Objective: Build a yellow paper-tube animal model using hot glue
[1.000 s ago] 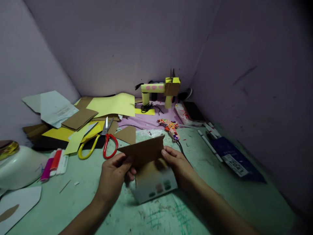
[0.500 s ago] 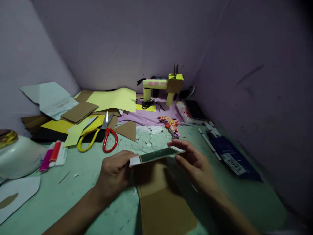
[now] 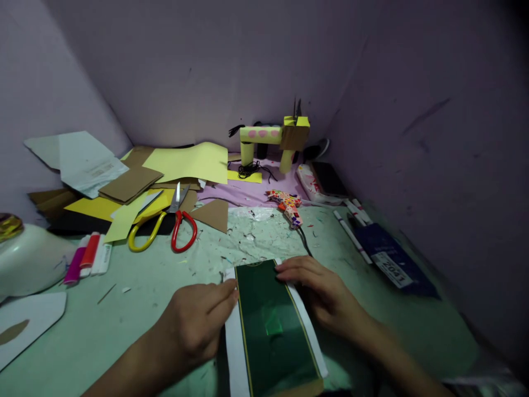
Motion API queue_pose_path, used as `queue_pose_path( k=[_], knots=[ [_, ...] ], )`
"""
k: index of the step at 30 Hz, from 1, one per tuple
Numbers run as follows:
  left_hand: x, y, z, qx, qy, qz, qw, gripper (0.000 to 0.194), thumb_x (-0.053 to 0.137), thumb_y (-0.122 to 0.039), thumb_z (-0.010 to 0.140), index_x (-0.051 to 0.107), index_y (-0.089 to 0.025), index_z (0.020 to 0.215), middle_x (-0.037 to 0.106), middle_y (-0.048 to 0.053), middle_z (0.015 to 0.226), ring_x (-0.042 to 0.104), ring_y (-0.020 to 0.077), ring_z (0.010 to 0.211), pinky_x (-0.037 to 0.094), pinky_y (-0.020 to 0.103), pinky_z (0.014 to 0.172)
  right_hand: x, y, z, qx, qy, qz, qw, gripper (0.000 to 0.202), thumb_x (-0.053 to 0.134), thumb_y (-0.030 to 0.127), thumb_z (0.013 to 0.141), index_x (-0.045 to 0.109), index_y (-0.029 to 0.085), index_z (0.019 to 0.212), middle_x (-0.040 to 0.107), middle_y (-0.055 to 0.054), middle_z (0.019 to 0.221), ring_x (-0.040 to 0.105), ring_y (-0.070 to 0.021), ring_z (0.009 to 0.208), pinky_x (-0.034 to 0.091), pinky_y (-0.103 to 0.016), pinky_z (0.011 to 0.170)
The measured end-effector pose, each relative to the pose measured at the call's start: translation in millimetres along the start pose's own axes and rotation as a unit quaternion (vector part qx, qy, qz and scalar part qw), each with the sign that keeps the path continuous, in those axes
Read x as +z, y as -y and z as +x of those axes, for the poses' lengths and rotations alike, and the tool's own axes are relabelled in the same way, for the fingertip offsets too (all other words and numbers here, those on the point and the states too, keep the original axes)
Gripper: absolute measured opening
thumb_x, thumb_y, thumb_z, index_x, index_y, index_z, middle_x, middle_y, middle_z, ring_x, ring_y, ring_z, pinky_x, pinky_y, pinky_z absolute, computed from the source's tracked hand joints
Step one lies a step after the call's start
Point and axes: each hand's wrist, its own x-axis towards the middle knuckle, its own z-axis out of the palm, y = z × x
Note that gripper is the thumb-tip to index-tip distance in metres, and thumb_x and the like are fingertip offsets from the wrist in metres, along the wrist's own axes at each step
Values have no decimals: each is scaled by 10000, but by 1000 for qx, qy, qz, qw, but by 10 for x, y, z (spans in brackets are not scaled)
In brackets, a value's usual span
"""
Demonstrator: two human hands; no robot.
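A piece of cardboard [image 3: 270, 309] with a dark green printed face, thin gold lines and white side strips lies before me, its long side running toward me. At its upper left edge, my left hand [image 3: 194, 325] is closed, thumb and fingers pinching the white strip. My right hand [image 3: 326, 292] grips the far right edge, fingertips on the green face and the thumb hidden. Beyond the cardboard lies a flower-patterned glue gun [image 3: 287, 207] with a dark cord. Scissors [image 3: 177, 220] with one yellow and one red handle rest to the far left.
Cardboard and yellow paper [image 3: 190, 162] are piled at back left. Glue sticks or markers [image 3: 88, 256] lie at left. A yellow paper giraffe [image 3: 260, 135] stands by the back wall. White pens [image 3: 351, 237] and a blue packet [image 3: 392, 259] lie at right.
The cardboard has tipped from nearly edge-on, brown side toward me, to green side up and lower. Both hands came down with it, still at its edges.
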Motion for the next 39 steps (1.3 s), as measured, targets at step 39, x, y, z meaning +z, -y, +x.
queue_pose_path(
  k=[39],
  knots=[
    [-9, 214, 225, -135, 11, -215, 967, 319, 396, -153, 837, 603, -157, 1079, 717, 98, 939, 673, 173, 852, 526, 273, 719, -144, 334, -452, 11, 160, -75, 984, 733, 588, 85, 717, 352, 361, 1354, 530, -27, 1330, 402, -261, 1285, 312, -505, 1073]
  ],
)
